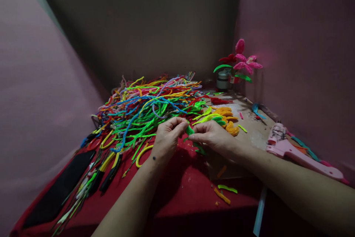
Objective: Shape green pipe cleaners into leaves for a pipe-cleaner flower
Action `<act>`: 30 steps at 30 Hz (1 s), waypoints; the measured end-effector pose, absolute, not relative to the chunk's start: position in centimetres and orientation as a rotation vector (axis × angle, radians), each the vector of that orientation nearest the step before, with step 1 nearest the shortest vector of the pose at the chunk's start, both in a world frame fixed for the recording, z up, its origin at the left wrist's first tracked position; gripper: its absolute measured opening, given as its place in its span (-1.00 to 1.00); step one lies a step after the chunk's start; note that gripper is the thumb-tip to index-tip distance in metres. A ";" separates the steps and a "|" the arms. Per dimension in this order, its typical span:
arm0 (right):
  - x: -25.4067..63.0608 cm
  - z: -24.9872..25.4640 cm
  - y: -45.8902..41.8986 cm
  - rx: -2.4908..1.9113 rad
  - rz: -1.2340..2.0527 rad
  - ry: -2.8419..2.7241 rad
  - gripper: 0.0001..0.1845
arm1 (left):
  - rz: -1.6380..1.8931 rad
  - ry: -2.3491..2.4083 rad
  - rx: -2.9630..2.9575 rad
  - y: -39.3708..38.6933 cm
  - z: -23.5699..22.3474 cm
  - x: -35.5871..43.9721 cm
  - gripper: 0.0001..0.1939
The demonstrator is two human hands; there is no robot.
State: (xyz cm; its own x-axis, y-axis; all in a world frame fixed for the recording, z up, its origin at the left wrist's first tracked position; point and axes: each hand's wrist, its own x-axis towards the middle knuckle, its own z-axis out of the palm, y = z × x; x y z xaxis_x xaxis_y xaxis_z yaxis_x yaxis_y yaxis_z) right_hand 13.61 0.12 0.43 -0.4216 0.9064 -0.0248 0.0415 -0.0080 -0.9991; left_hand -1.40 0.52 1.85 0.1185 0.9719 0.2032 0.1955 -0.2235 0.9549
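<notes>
Between my two hands is a short green pipe cleaner piece (189, 130), held above the red cloth. My left hand (171, 133) pinches its upper end with thumb and forefinger. From the other side, the thumb and fingertips of my right hand (212, 137) close on the same piece. Its exact shape is partly hidden by my fingers. Just behind my hands spreads a big heap of many-coloured pipe cleaners (155, 100). Yellow and orange pipe cleaner petals (223, 113) lie beyond my right hand.
Pliers with yellow-black handles (111, 170), scissors with a yellow handle (142, 155) and a black flat object (59, 189) lie left. A pink glue gun (302, 155) rests right. Pink pipe cleaner flowers (247, 63) stand at the back right. Offcuts (227, 188) lie near the front edge.
</notes>
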 end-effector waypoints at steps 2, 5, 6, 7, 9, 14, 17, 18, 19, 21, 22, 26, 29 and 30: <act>13.6 0.5 0.1 -1.015 1.502 -1.546 -0.73 | 1.174 1.190 1.543 0.4 1.9 -1.4 -0.85; 13.6 0.5 0.1 -1.007 1.491 -1.545 -0.75 | 1.144 1.178 1.522 0.3 1.9 -1.4 -0.85; 13.6 0.5 0.1 -1.009 1.484 -1.547 -0.74 | 1.138 1.173 1.523 0.2 2.0 -1.4 -0.85; 13.6 0.5 0.1 -1.009 1.484 -1.545 -0.73 | 1.139 1.174 1.524 0.2 2.0 -1.4 -0.85; 13.6 0.5 0.1 -0.989 1.511 -1.527 -0.71 | 1.149 1.189 1.524 0.2 2.0 -1.4 -0.85; 13.8 0.2 0.4 -0.871 1.674 -1.434 -0.69 | 1.166 1.186 1.511 0.5 1.6 -1.4 -0.84; 13.7 -0.3 0.6 -0.838 1.766 -1.328 -0.72 | 1.166 1.154 1.507 0.6 1.2 -1.3 -0.83; 13.7 -0.4 0.6 -0.839 1.797 -1.288 -0.74 | 1.169 1.145 1.509 0.6 1.2 -1.3 -0.83; 13.6 -0.5 0.7 -0.845 1.826 -1.250 -0.75 | 1.173 1.137 1.511 0.6 1.1 -1.2 -0.83; 13.5 -0.7 0.7 -0.859 1.861 -1.195 -0.76 | 1.175 1.134 1.519 0.5 1.2 -1.2 -0.83; 13.5 -0.8 0.8 -0.865 1.864 -1.174 -0.75 | 1.176 1.141 1.527 0.5 1.2 -1.2 -0.83; 13.4 -1.0 0.9 -0.840 1.878 -1.093 -0.73 | 1.168 1.197 1.588 0.4 1.6 -1.1 -0.84; 13.5 -1.1 1.0 -0.841 1.870 -1.089 -0.75 | 1.135 1.239 1.644 0.2 1.8 -1.1 -0.83; 13.5 -1.2 1.1 -0.851 1.858 -1.103 -0.77 | 1.122 1.257 1.662 0.2 1.9 -1.0 -0.83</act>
State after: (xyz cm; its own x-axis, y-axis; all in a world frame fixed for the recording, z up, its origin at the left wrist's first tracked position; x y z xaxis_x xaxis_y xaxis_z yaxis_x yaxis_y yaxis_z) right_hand 13.50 1.06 -1.18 -0.4567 0.8775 -0.1461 -0.2918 -0.3029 -0.9072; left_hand -0.99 0.16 1.85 0.1313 0.9711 0.1992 0.3080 -0.2310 0.9229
